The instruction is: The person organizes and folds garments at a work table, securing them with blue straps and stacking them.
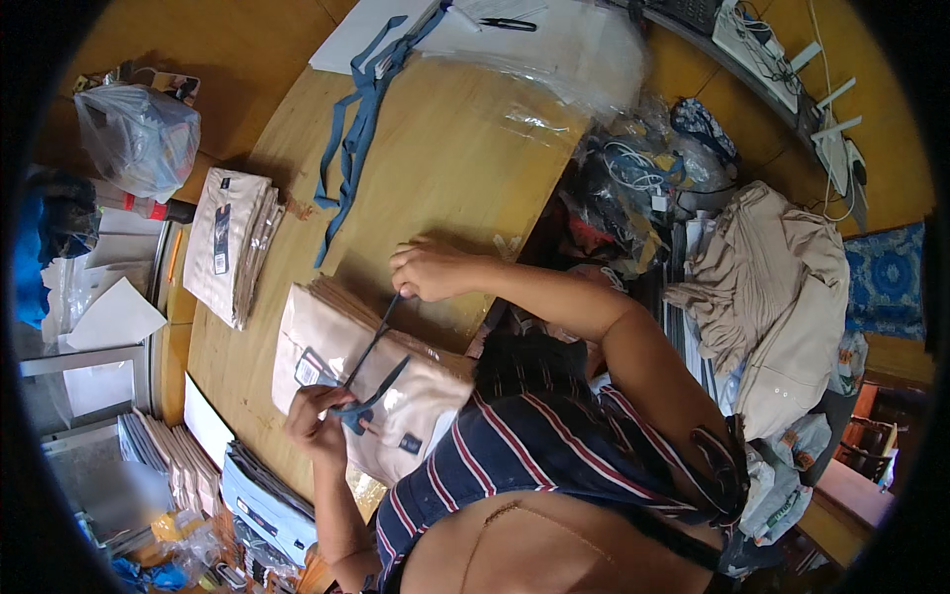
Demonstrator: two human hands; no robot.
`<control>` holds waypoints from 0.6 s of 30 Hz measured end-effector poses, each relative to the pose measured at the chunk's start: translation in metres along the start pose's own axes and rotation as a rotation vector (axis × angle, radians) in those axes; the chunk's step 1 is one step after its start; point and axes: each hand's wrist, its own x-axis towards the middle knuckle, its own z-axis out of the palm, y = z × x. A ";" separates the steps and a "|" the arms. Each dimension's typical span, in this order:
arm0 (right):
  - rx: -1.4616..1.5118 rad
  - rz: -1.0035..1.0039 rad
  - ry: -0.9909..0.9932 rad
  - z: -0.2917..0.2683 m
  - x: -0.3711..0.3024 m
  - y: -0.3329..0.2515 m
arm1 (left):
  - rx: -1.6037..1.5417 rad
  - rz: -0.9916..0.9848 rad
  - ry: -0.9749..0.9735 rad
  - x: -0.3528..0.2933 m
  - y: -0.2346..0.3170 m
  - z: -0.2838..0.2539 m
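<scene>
A stack of folded beige garments (341,332) in clear plastic bags lies on the wooden table in front of me, with paper tags on the top one. A dark blue-grey cloth strip (369,346) runs tight across the stack. My left hand (317,421) pinches it over the near left part of the top bag, where a loop and loose end also show. At the far side of the stack, my right hand (432,269) is closed on the strip's other end. The strip's course under the stack is hidden.
More blue-grey strips (348,148) lie along the wooden table (465,129). Another bagged beige stack (233,243) sits at the left edge. Plastic sheets (554,59) and black thread snips (508,24) are at the back. Loose beige garments (772,307) are heaped at right.
</scene>
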 end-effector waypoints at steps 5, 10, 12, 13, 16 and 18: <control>1.868 0.116 -0.091 0.002 0.032 -0.067 | -0.425 -0.054 0.391 -0.005 -0.012 -0.008; 2.029 0.001 -0.136 0.008 0.054 -0.088 | -1.035 -0.330 0.479 -0.018 -0.007 -0.027; 1.931 0.119 -0.025 0.001 0.050 -0.085 | -0.995 -0.375 0.600 -0.042 -0.009 -0.032; 1.808 0.184 -0.050 0.004 0.044 -0.072 | -0.954 -0.364 0.558 -0.056 -0.015 -0.034; 0.636 -0.102 0.124 0.002 0.033 -0.075 | -0.708 -0.297 0.407 -0.061 -0.006 -0.029; 0.391 -0.233 -0.120 -0.002 0.026 -0.097 | -0.656 -0.246 0.378 -0.040 0.004 -0.037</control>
